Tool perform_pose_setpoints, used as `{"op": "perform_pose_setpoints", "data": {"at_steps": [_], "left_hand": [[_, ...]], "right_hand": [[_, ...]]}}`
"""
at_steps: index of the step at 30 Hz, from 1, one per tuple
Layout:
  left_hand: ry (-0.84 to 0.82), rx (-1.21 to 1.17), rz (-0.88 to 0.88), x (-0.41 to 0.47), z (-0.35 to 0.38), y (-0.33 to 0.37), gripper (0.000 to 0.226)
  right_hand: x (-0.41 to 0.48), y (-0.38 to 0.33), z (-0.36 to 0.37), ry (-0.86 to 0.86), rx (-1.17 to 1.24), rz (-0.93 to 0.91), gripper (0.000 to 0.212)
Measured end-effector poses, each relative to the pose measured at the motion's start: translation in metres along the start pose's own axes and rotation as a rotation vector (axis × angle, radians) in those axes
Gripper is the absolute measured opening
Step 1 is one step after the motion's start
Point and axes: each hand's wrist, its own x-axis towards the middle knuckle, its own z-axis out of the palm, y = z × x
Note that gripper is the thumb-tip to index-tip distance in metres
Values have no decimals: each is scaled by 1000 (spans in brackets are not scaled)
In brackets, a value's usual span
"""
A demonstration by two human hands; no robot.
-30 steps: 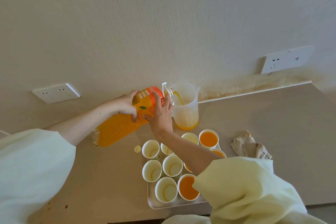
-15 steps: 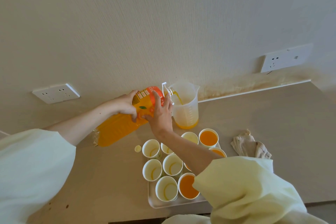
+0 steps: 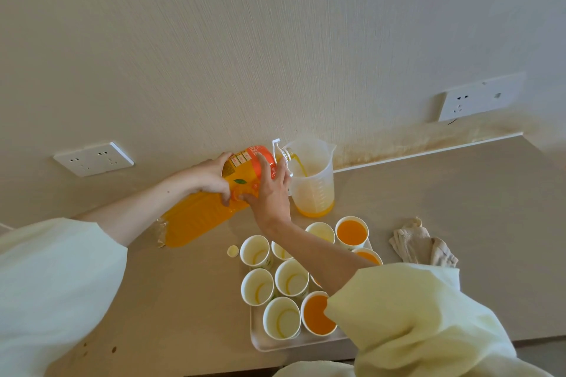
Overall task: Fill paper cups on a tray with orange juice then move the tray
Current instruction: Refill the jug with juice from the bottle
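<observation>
- Pouring is the step in hand: both hands are tipping the orange juice bottle (image 3: pixel 199 220) so that a stream is running from its neck into the clear measuring jug (image 3: pixel 312 180), which is standing by the back edge of the worktop (image 3: pixel 444 193).
- The left hand (image 3: pixel 211 176) is wrapping its fingers over the bottle's labelled shoulder. The right hand (image 3: pixel 271 193) is curling round the same part from the near side.
- The tray (image 3: pixel 260 343) is sitting at the worktop's front edge. At least three of its paper cups are holding juice, one being the far-right cup (image 3: pixel 351 232), and about six, like the nearest one (image 3: pixel 281 318), are showing empty. The right forearm is hiding others.
- The bottle cap (image 3: pixel 232 251) is lying just left of the tray, and a crumpled cloth (image 3: pixel 422 246) is lying to its right.
- The jug is holding only a shallow layer, so the next move is probably calling for more pouring, then righting the bottle gently and taking the jug to the empty cups.
</observation>
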Motion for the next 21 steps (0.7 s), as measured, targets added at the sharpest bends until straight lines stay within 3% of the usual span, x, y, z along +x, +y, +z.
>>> {"op": "perform_pose_setpoints", "data": {"at_steps": [21], "left_hand": [[0,7,7,-1,0,1,125]], "right_hand": [[1,1,1,13,-11,-4,90]]}}
